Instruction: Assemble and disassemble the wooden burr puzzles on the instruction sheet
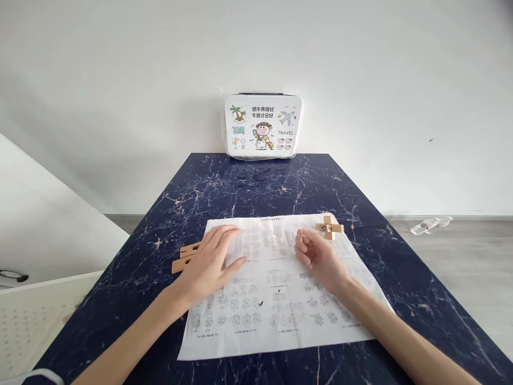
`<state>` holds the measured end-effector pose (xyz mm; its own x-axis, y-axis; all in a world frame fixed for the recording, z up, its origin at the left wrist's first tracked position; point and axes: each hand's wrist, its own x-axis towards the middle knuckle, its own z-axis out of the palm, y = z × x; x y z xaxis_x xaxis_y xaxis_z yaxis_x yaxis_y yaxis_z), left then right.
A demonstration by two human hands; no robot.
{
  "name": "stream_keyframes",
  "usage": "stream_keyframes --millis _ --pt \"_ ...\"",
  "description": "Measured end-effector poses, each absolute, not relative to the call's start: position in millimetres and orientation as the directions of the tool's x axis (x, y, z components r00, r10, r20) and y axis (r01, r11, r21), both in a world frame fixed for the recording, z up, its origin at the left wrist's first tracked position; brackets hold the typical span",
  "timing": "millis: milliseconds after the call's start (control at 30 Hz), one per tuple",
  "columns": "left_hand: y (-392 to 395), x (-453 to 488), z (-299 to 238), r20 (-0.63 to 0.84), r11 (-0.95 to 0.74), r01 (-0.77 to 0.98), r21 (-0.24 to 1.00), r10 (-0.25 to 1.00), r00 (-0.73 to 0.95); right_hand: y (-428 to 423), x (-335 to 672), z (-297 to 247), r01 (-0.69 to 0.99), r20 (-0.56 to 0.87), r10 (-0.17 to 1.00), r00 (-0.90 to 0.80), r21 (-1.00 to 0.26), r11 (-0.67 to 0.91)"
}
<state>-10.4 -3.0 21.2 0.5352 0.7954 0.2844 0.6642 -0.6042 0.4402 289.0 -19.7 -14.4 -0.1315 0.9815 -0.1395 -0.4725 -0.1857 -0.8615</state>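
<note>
A large white instruction sheet (264, 342) printed with rows of small diagrams lies creased on the table. My left hand (214, 262) rests on its left part, fingers stretched out and thumb apart, holding nothing. Partly hidden behind that hand are two notched wooden puzzle pieces (181, 266), side by side at the sheet's left edge. On the right part of the sheet my right hand (320, 259) lies with its fingers curled in, and I see nothing between them. Just beyond it, a cross-shaped assembly of wooden pieces (329, 228) sits on the sheet's far right corner.
The table (264, 187) has a dark blue marbled top. At its far end a white case (262, 128) with cartoon prints stands against the wall. A clear plastic bottle (430, 225) lies on the floor to the right. A perforated white surface (36, 321) is at lower left.
</note>
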Motion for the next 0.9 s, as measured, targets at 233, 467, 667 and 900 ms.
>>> stream_keyframes --millis 233,467,667,900 --pt "-12 -98 -6 0.203 -0.479 0.828 0.293 0.877 0.435 -28 283 -10 -0.203 -0.065 0.968 -0.241 -0.972 -0.116" --pt "-22 -115 -19 0.104 -0.419 0.858 0.298 0.908 0.407 -29 281 -4 -0.088 -0.049 0.959 -0.279 -0.993 -0.076" --pt "-15 -90 -15 0.085 -0.433 0.814 0.386 0.896 0.436 -29 282 -5 -0.035 -0.052 0.942 -0.331 -0.997 -0.067" --pt "-7 -52 -14 0.091 -0.521 0.733 0.437 0.837 0.540 -28 281 -5 0.019 -0.016 0.938 -0.347 -1.000 -0.010"
